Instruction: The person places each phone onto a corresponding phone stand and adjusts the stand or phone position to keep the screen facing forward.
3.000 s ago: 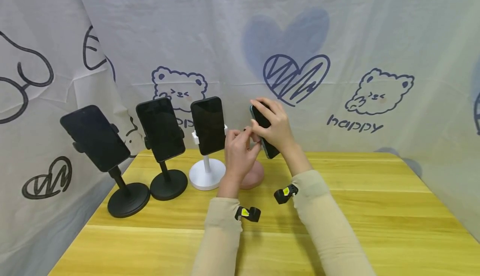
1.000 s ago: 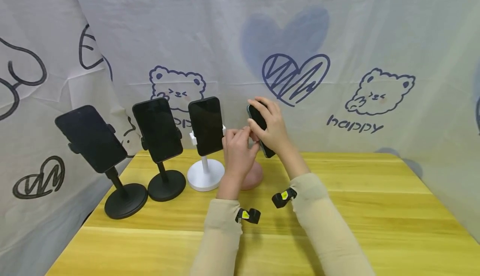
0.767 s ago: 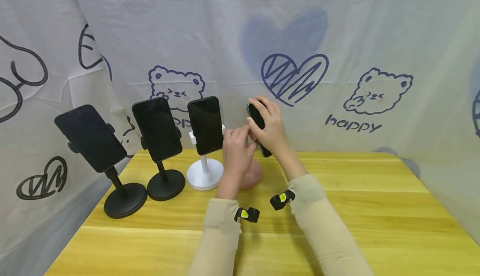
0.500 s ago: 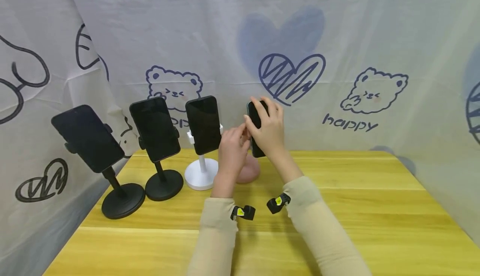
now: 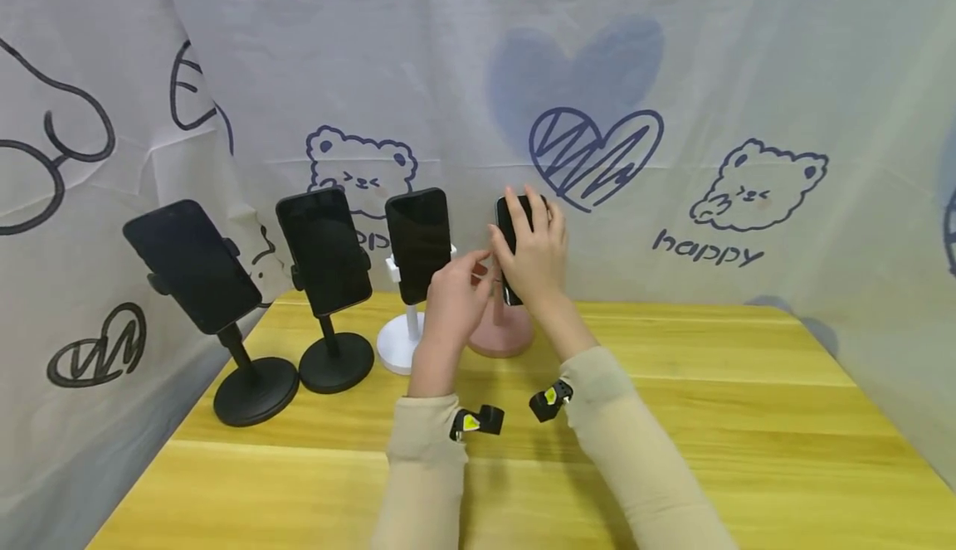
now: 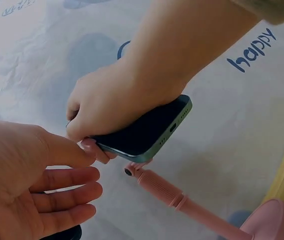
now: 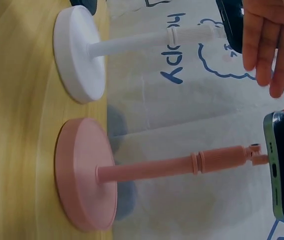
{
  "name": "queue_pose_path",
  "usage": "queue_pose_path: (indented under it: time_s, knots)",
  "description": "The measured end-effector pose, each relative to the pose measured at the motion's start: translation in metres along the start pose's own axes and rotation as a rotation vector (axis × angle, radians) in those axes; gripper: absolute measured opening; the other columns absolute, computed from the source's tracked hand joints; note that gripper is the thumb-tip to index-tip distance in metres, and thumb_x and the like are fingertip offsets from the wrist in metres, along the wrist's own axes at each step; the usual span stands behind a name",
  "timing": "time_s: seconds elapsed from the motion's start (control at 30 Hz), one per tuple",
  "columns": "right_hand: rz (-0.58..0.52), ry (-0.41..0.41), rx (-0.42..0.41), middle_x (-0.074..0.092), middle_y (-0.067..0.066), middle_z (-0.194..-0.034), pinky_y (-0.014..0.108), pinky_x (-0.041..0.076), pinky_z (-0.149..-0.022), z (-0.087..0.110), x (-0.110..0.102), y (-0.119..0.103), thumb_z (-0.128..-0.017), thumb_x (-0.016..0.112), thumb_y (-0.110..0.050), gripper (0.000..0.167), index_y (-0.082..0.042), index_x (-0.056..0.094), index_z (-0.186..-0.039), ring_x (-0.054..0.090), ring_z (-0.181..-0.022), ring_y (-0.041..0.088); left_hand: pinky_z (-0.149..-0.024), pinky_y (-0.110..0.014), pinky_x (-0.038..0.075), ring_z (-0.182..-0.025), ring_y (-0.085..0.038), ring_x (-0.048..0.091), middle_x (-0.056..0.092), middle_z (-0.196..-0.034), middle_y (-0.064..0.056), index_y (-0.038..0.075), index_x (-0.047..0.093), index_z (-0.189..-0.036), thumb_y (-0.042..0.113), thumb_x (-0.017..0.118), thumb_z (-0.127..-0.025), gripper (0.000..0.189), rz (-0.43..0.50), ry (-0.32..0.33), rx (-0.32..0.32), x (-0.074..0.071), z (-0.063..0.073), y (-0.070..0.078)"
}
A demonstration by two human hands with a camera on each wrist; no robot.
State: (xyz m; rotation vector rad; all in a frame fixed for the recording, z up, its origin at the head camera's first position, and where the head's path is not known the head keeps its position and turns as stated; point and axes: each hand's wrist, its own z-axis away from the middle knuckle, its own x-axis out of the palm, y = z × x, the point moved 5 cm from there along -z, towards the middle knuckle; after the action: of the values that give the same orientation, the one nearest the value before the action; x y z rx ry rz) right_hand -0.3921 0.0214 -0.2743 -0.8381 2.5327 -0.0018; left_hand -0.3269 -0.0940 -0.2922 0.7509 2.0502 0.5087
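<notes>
My right hand (image 5: 534, 264) lies over a black-screened smartphone (image 5: 504, 215), its thumb at the left edge and its fingers reaching to the top edge. In the left wrist view the smartphone (image 6: 142, 132) has a greenish frame and sits at the head of a pink phone stand (image 6: 164, 187). The stand's round base (image 5: 502, 341) rests on the table. My left hand (image 5: 454, 297) is just left of the smartphone, fingers loosely bent. Its thumb and fingertips are close to the pink clamp (image 6: 99, 151); whether they touch it I cannot tell.
To the left stand a white phone stand (image 5: 394, 349) and two black phone stands (image 5: 336, 363), each bearing a dark smartphone (image 5: 418, 243). They stand in a row on the wooden table (image 5: 709, 425). A printed cloth (image 5: 448, 52) hangs behind.
The smartphone under my right hand has turned from a slant to nearly upright. My right hand's fingers have straightened over it. My left hand has drawn slightly left and down, uncovering more of the pink stand.
</notes>
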Motion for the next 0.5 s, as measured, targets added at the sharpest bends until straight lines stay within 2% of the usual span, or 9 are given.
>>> queue_pose_path:
  time_s: [0.1, 0.2, 0.4, 0.5]
  knots:
    - [-0.008, -0.039, -0.025, 0.041, 0.017, -0.151, 0.056, 0.036, -0.107, 0.005, -0.002, 0.002, -0.097, 0.054, -0.038, 0.053, -0.015, 0.047, -0.145, 0.04, -0.132, 0.044, -0.08, -0.038, 0.057, -0.092, -0.024, 0.07, 0.072, -0.104, -0.009, 0.01, 0.066, -0.124, 0.016, 0.065, -0.093, 0.032, -0.013, -0.001, -0.017, -0.003, 0.003, 0.0]
    - [-0.013, -0.052, -0.042, 0.038, 0.018, -0.153, 0.055, 0.034, -0.111, 0.01, -0.007, 0.007, -0.098, 0.053, -0.036, 0.053, -0.014, 0.046, -0.146, 0.037, -0.136, 0.044, -0.076, -0.037, 0.057, -0.091, -0.023, 0.07, 0.073, -0.105, -0.007, 0.012, 0.067, -0.123, 0.018, 0.064, -0.093, 0.031, -0.065, -0.001, -0.011, -0.006, 0.006, 0.001]
    - [-0.006, -0.052, -0.047, 0.035, 0.021, -0.154, 0.053, 0.026, -0.118, 0.02, -0.022, 0.022, -0.097, 0.054, -0.036, 0.056, -0.013, 0.043, -0.147, 0.029, -0.143, 0.042, -0.066, -0.034, 0.055, -0.085, -0.023, 0.067, 0.074, -0.103, -0.003, 0.015, 0.069, -0.12, 0.025, 0.065, -0.092, 0.03, -0.256, 0.021, 0.106, -0.012, 0.014, 0.006]
    - [0.002, -0.064, -0.053, 0.034, 0.021, -0.155, 0.054, 0.026, -0.117, 0.025, -0.031, 0.029, -0.096, 0.054, -0.036, 0.058, -0.014, 0.042, -0.148, 0.029, -0.144, 0.043, -0.067, -0.036, 0.053, -0.087, -0.024, 0.066, 0.074, -0.103, -0.002, 0.016, 0.069, -0.12, 0.027, 0.066, -0.092, 0.03, -0.329, 0.029, 0.151, -0.017, 0.02, 0.007]
